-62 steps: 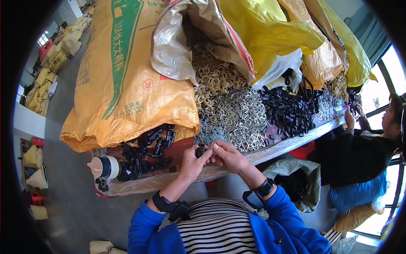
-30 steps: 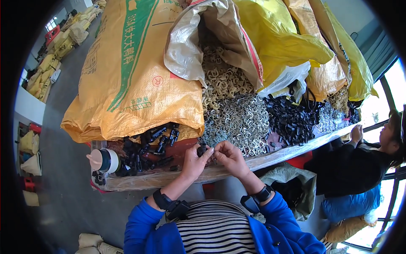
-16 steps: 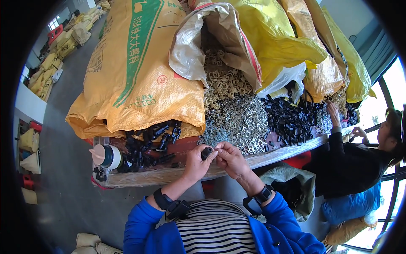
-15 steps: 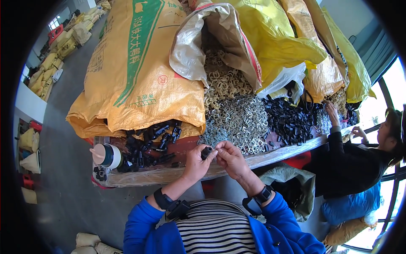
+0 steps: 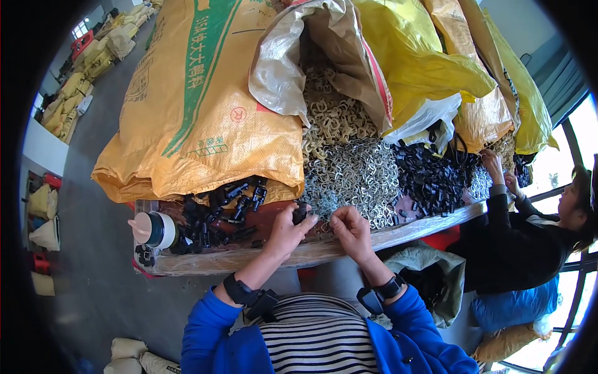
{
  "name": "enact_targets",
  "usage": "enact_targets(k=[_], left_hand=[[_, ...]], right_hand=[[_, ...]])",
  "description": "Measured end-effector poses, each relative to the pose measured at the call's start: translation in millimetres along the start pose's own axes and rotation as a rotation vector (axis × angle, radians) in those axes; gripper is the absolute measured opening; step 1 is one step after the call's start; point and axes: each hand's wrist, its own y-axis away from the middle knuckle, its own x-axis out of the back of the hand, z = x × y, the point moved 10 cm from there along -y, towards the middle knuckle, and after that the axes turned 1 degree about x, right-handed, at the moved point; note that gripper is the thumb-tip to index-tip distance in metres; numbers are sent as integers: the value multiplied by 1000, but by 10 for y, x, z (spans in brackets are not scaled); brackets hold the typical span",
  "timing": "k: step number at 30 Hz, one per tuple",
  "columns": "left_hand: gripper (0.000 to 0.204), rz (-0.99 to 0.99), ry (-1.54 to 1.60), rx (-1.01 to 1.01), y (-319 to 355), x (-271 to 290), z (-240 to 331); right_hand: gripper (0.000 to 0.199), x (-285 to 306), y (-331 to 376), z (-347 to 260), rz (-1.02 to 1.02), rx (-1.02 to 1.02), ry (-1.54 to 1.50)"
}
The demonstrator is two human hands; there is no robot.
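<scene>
My left hand [image 5: 288, 233] is closed around a short black plastic fitting [image 5: 300, 213], tubular in shape, just over the table's near edge. To its right, my right hand [image 5: 353, 235] has thumb and forefinger pinched together; whatever lies between them is too small to make out. A small gap separates the two hands. Just beyond them is a little heap of pale blue-green bits [image 5: 324, 203], beside a spread of silvery metal clips [image 5: 364, 171]. More black plastic fittings [image 5: 240, 198] spill from the mouth of a big orange woven sack [image 5: 243, 137] on the left.
A cup with a pink lid [image 5: 144, 228] stands at the table's left corner. Behind the clips, an open sack [image 5: 277, 75] pours out brass-coloured clips [image 5: 339, 121]. Black pieces [image 5: 430, 177] lie farther right, near a co-worker's hand [image 5: 493, 165]. An open green sack [image 5: 451, 274] stands below the edge.
My hands have drawn apart from where they met, the right shifting slightly right and the left slightly left with the fitting. The co-worker's hands have come closer together.
</scene>
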Motion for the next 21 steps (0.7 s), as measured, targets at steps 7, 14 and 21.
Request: enact_targets(k=[7, 14, 21], left_hand=[[23, -231, 421, 166, 41, -208, -18], [25, -290, 435, 127, 166, -186, -46], [23, -317, 444, 151, 359, -280, -76]], right_hand=[[7, -134, 1, 233, -142, -201, -458], [8, -206, 173, 37, -195, -271, -711], [6, -226, 285, -252, -205, -36, -376]])
